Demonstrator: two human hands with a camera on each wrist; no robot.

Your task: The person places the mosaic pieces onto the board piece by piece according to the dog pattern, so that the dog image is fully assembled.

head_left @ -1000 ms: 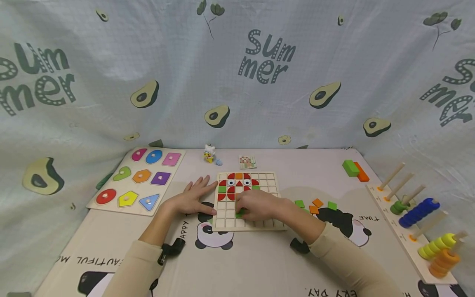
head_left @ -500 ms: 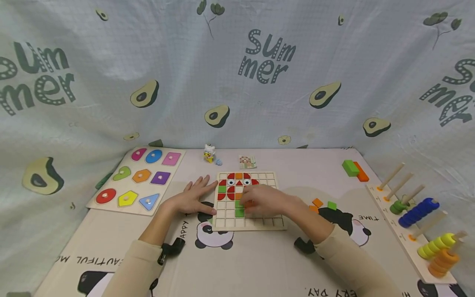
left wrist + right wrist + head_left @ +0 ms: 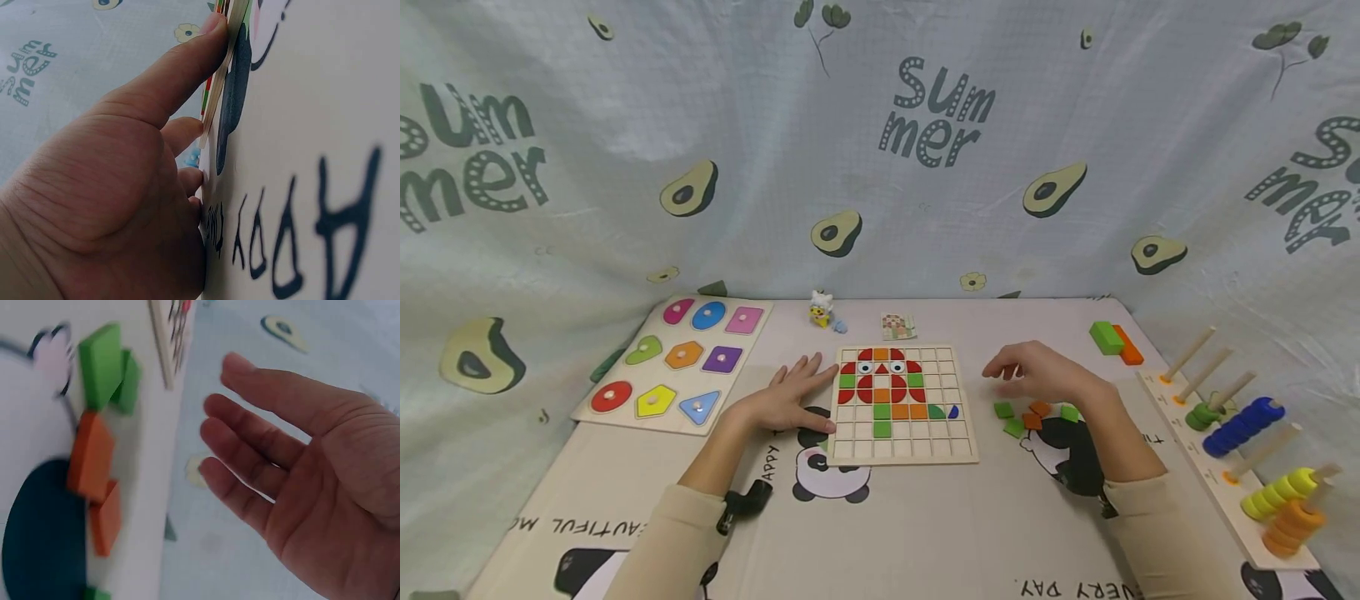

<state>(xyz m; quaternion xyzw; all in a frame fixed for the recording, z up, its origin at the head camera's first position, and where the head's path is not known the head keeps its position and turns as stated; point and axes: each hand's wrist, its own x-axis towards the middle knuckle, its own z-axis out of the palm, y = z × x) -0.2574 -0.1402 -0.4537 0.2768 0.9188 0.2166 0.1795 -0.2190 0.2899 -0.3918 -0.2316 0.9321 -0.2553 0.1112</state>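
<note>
A wooden grid board [image 3: 902, 462] lies in the middle of the table, its upper cells filled with red, green and orange pieces and two eye tiles. Lower down are two green squares [image 3: 882, 421], two orange squares, a green quarter-round piece [image 3: 936, 412] and a blue piece [image 3: 953, 412]. My left hand [image 3: 790, 398] is spread at the board's left edge, thumb and a fingertip touching it; the left wrist view confirms this contact. My right hand [image 3: 1047, 372] hovers right of the board, fingers loosely bent, palm holding nothing in the right wrist view. Loose green tiles [image 3: 1003, 410] and orange tiles [image 3: 1041, 408] lie below it.
A shape-peg board [image 3: 662, 398] lies at the left. Toward the back stand a small figurine [image 3: 821, 310] and a picture card [image 3: 898, 327]. Green [image 3: 1107, 338] and orange blocks [image 3: 1128, 346] lie at the right, near a ring-stacking rack [image 3: 1232, 500].
My right hand has lifted off the board and moved right, above the loose tiles. Orange squares, the green quarter-round and the blue piece on the board are uncovered. My left hand stays put.
</note>
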